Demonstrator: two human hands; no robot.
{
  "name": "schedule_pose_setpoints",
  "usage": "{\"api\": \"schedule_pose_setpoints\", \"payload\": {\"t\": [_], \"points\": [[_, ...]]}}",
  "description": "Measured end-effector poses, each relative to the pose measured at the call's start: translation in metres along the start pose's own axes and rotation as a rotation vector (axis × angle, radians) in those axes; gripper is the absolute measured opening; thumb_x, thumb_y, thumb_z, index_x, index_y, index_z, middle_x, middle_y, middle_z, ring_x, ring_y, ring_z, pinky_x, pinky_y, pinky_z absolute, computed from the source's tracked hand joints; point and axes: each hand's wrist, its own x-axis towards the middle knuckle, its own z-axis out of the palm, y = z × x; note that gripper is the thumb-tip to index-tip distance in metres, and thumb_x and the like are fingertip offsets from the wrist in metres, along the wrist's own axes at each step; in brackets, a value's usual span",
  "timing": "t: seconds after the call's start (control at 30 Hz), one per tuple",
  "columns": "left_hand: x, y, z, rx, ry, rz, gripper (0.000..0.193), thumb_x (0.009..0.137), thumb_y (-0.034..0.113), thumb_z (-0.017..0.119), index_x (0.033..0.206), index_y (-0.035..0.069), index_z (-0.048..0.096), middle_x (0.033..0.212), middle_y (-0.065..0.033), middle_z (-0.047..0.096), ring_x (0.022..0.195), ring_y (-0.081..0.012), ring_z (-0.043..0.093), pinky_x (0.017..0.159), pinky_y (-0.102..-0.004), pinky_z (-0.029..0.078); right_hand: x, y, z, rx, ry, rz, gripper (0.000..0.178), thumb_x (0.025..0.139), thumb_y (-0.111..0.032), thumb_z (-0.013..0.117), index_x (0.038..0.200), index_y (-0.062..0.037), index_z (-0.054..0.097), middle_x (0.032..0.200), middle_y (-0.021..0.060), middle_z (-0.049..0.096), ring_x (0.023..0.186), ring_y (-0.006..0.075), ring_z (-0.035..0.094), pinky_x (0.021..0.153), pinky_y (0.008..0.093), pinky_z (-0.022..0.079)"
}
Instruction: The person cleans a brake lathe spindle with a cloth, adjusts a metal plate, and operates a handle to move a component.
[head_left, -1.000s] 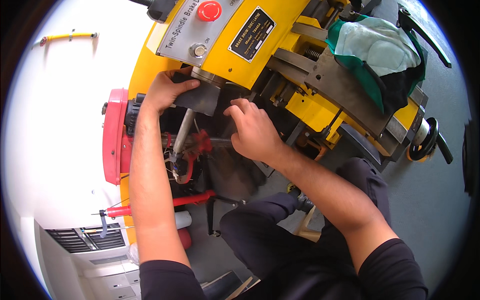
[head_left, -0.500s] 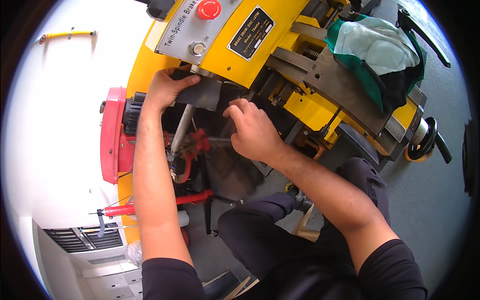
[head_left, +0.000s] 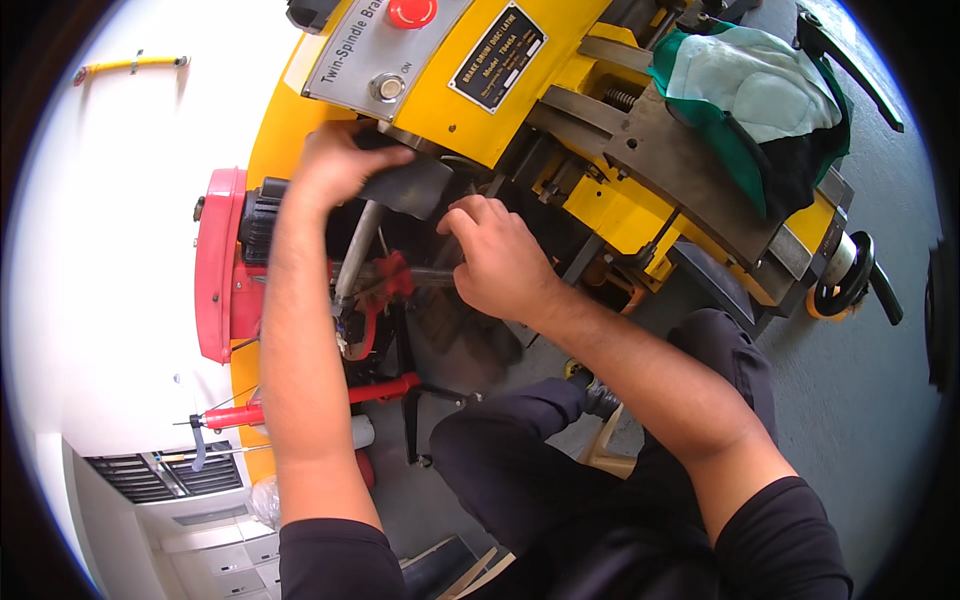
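Note:
My left hand (head_left: 340,170), smeared by motion, is up under the yellow brake lathe's front housing (head_left: 455,125). Its thumb presses on a dark grey flexible sheet (head_left: 412,186), with the fingers behind out of sight. The sheet lies just below a round metal part (head_left: 412,140) on the underside of the housing. To the right of the sheet and lower is my right hand (head_left: 495,255), its fingers curled in. Whatever it may hold is hidden by the hand itself. A steel bar (head_left: 357,255) slants down beneath the sheet.
A green and white work glove (head_left: 755,95) lies on the lathe's metal slide (head_left: 690,160). A black handwheel (head_left: 848,275) sticks out at the right. Left of my left arm is a red cover (head_left: 220,265); a red stand (head_left: 385,388) stands below.
My left hand and the sheet have shifted slightly, and the sheet is tilted differently. My right hand has moved a little left. The whole view has moved slightly.

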Motion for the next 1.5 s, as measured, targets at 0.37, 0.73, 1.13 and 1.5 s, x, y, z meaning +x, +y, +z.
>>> {"api": "schedule_pose_setpoints", "payload": {"t": [0.37, 0.73, 1.13, 1.5], "points": [[-0.011, -0.012, 0.002, -0.364, 0.05, -0.047, 0.057, 0.072, 0.032, 0.095, 0.11, -0.005, 0.075, 0.097, -0.012, 0.078, 0.086, -0.0167, 0.074, 0.082, -0.0322, 0.059, 0.004, -0.008, -0.002, 0.053, -0.048, 0.053, 0.043, 0.07, 0.005, 0.06, 0.112, -0.0044, 0.062, 0.122, 0.0158, 0.06, 0.115, 0.0392, 0.056, 0.096, 0.0482, 0.048], [-0.006, -0.012, 0.006, -0.111, 0.058, 0.067, 0.069, 0.071, 0.044, 0.092, 0.111, -0.008, 0.073, 0.1, -0.0198, 0.078, 0.089, -0.0269, 0.077, 0.083, -0.0359, 0.06, 0.001, -0.004, 0.006, 0.004, -0.025, 0.009, 0.038, 0.071, 0.001, 0.067, 0.109, -0.0054, 0.063, 0.116, 0.0151, 0.062, 0.109, 0.0377, 0.059, 0.089, 0.048, 0.05], [-0.014, -0.007, -0.003, -0.25, 0.111, -0.076, 0.047, 0.079, 0.028, 0.091, 0.11, -0.003, 0.076, 0.089, -0.0082, 0.079, 0.083, -0.0165, 0.074, 0.076, -0.0317, 0.058, 0.002, 0.0, 0.0, 0.022, -0.01, -0.006, 0.037, 0.07, 0.002, 0.065, 0.107, -0.0052, 0.064, 0.117, 0.0155, 0.061, 0.111, 0.0381, 0.059, 0.091, 0.0478, 0.05], [-0.044, -0.028, -0.012, -0.268, 0.031, -0.078, 0.069, 0.073, 0.015, 0.096, 0.132, -0.005, 0.067, 0.107, -0.0112, 0.077, 0.095, -0.0137, 0.071, 0.087, -0.0301, 0.056, 0.001, 0.006, -0.01, 0.023, -0.027, 0.032, 0.034, 0.071, 0.0, 0.067, 0.105, -0.0054, 0.066, 0.118, 0.0158, 0.062, 0.109, 0.0375, 0.059, 0.089, 0.048, 0.05]]}}
